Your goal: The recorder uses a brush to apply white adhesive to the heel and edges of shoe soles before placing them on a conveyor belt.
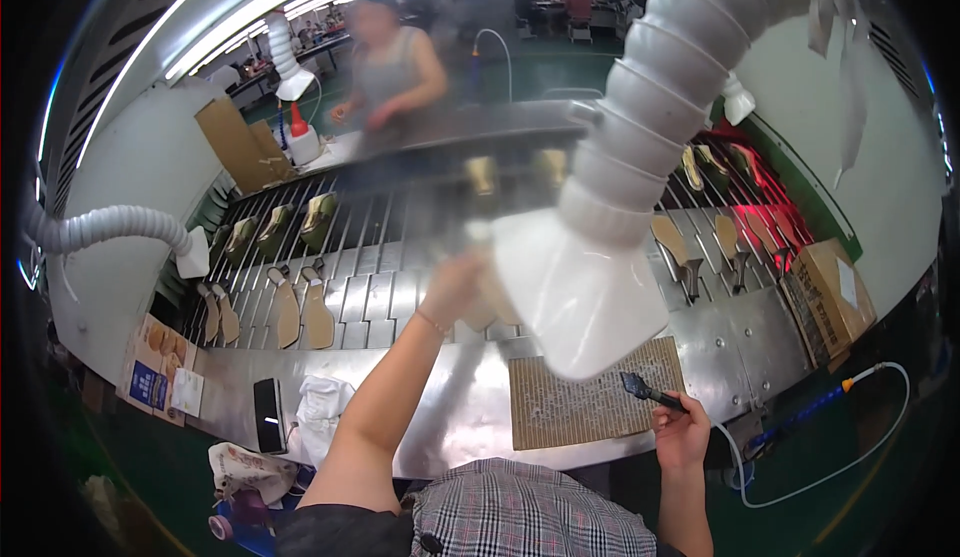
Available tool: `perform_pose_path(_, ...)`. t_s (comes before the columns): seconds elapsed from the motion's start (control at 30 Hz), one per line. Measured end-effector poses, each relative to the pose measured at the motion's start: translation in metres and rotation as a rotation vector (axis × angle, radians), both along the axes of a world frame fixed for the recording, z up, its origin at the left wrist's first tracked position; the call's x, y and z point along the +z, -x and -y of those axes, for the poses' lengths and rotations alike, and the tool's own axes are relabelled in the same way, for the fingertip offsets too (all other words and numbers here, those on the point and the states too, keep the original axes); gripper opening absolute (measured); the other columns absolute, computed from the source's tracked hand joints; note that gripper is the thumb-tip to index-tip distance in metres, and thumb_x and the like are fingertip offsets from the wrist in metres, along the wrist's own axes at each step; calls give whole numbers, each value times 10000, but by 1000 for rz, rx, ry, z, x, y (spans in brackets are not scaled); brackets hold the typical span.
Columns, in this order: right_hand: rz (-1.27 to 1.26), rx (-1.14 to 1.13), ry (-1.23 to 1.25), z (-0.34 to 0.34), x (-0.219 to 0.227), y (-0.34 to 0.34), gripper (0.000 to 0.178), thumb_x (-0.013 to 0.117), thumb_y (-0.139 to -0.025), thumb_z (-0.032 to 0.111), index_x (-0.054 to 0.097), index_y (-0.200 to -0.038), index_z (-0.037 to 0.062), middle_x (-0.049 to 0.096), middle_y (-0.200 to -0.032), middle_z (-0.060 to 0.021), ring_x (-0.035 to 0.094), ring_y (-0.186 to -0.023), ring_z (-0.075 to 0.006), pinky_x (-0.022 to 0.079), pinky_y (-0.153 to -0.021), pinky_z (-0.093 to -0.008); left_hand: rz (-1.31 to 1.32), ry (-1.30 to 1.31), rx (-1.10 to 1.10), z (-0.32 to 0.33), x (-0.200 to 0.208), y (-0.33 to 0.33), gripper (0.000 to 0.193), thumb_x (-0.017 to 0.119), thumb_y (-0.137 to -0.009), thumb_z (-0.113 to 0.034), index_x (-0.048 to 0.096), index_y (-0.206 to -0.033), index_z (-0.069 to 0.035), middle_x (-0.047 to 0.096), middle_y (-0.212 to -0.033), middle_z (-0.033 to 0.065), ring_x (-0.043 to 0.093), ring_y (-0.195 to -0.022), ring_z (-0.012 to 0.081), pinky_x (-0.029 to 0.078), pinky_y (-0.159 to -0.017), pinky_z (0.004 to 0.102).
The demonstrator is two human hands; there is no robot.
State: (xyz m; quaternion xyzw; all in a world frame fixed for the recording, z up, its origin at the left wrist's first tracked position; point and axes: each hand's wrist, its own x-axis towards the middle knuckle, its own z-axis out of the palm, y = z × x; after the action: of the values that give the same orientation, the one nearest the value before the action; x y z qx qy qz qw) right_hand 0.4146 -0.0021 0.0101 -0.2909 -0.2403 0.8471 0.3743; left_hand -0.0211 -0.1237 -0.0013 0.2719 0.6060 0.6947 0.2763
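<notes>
My right hand (682, 435) is closed around the handle of a brush (648, 392) with a dark, wide head. A thin pale hose (735, 455) runs from behind that hand. Under the brush lies a ribbed brown cardboard sheet (540, 419), smeared with whitish residue. My left arm stretches forward over the slatted metal conveyor (365, 292). There my left hand (455, 287) is smeared by motion and its fingers are partly behind a white suction hood (580, 292). Beside it are pale beige shapes, perhaps shoe soles, too blurred to tell whether I touch them.
Beige soles (289, 317) and olive shoe uppers (318, 219) lie left on the conveyor; heeled soles (675, 247) lie right, near red light. A phone (268, 415) and white cloth (322, 407) rest on the front ledge. A cardboard box (828, 297) stands right. Across stands a person (390, 72).
</notes>
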Motion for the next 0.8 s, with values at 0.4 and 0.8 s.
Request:
perform_pose_path(0.4, -103, 453, 37, 83, 77, 93, 260, 537, -934, 177, 672, -989, -38, 715, -817, -190, 666, -687, -232, 499, -605, -282, 944, -452, -356, 156, 92, -126, 517, 298, -1049, -402, 448, -1443, -102, 611, -1167, -3, 603, -935, 175, 542, -846, 381)
perform_pose_path(0.8, 142, 266, -1792, 184, 151, 122, 284, 713, -780, -9, 669, -1060, -24, 701, -902, -174, 663, -699, -233, 535, -662, -287, 595, -665, -213, 175, 74, -184, 564, 370, -1033, -354, 306, -1486, -25, 517, -1352, 152, 565, -890, 163, 511, -757, 300)
